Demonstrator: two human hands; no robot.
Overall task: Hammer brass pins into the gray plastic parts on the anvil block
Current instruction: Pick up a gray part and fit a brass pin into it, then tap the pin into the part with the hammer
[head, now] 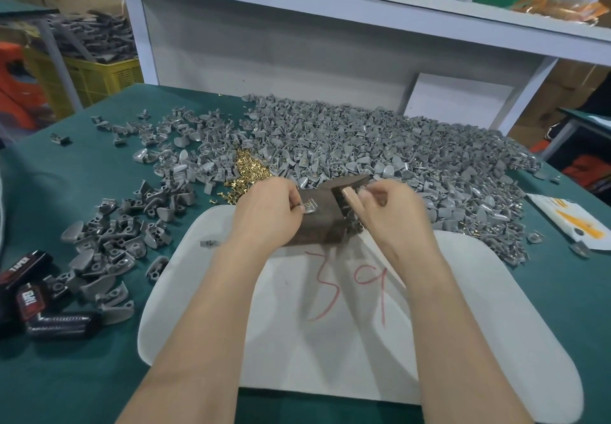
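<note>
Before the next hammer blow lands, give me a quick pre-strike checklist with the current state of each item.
1. Gray part seated on the anvil block: ok.
2. Left hand steadying the part: ok, pinching its edge.
3. Brass pin standing in the part: cannot tell, only a small brass glint shows.
4. Right hand gripping the hammer: ok, though blurred.
5. Left fingers clear of the strike spot: not ok, fingertips lie right beside it.
6. Brass pins within reach: ok.

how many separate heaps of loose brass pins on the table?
1: the brass pin heap sits just beyond the left hand, between the gray part piles. Stray pins lie around it; more may be hidden under parts.
</note>
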